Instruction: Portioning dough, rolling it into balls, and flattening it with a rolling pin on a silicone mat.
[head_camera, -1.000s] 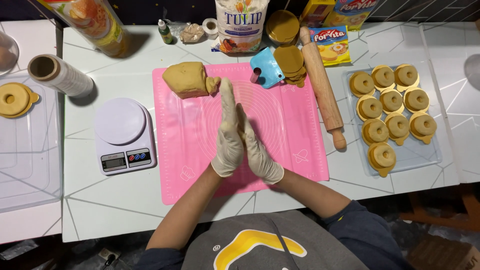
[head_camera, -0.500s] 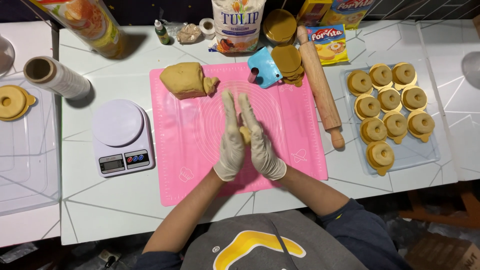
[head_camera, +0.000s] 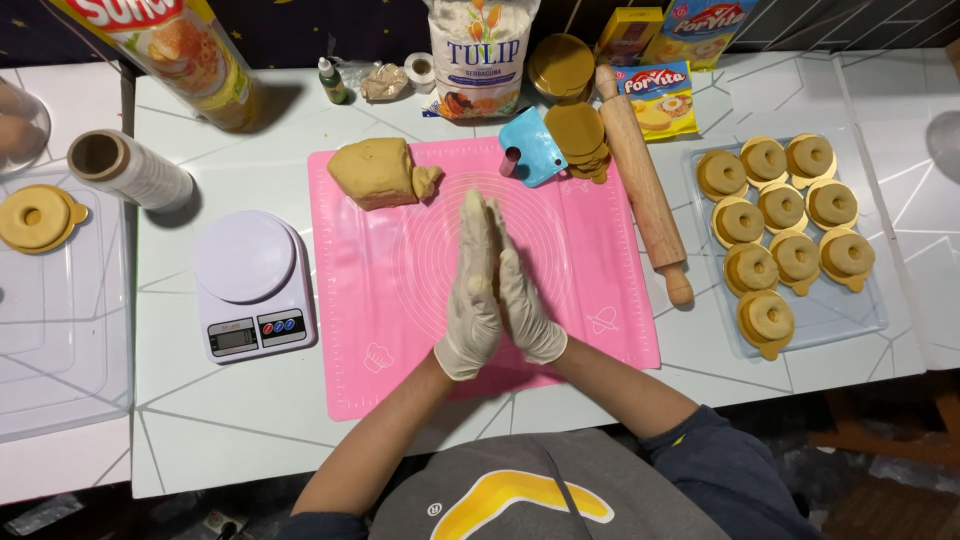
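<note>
Between the palms, a dough piece is hidden now; half a second ago a bit showed. Left hand (head_camera: 472, 300) and right hand (head_camera: 525, 300) press flat together above the mat (head_camera: 380, 300), the dough block (head_camera: 378, 172) lying up-left of them, the scale (head_camera: 252, 285) well left.

Left hand (head_camera: 473, 300) and right hand (head_camera: 524, 298) pressed flat together, palm against palm, fingers straight and pointing away from the body. Both in thin pale gloves that end at the wrists. Left fingertips reaching a little farther forward than the right. Forearms bare, coming up from the lower edge of the view and converging in a V at the wrists. Right upper arm in a dark blue sleeve. Hidden whether anything lies between the palms
</note>
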